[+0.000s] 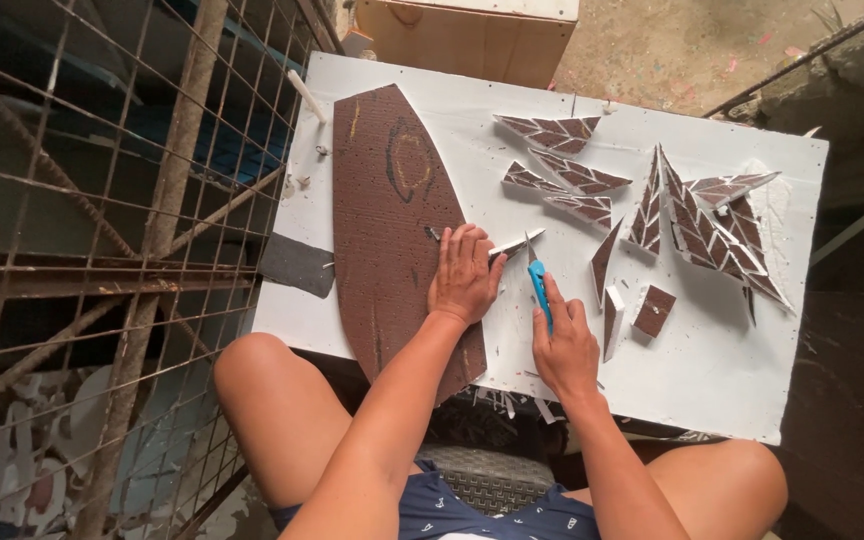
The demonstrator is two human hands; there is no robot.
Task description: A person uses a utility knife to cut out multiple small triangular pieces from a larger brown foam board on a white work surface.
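A white board [712, 380] lies across the person's lap as a bench, and on it rests a large brown leaf-shaped sheet [392, 220], its long axis running from the person's knees away toward the far edge, the pointed tip at the far end. The left hand [464, 275] lies flat, palm down, on the right edge of this sheet, fingers spread and pressing a thin white strip [514, 243] that points to the right and slightly away. The right hand [564, 345] is clenched around a blue cutter knife [539, 288], whose long axis runs away from the person with the blade end just beside the strip's tip.

To the right of the knife lie small cut pieces: a brown square piece [654, 308] and a narrow white sliver [613, 320]. Farther off on the board sit several brown triangular pieces with white chevron lines [697, 225], fanned in a cluster. A dark grey scrap [297, 265] overhangs the board's left edge, beside a rusty metal grid [122, 250].
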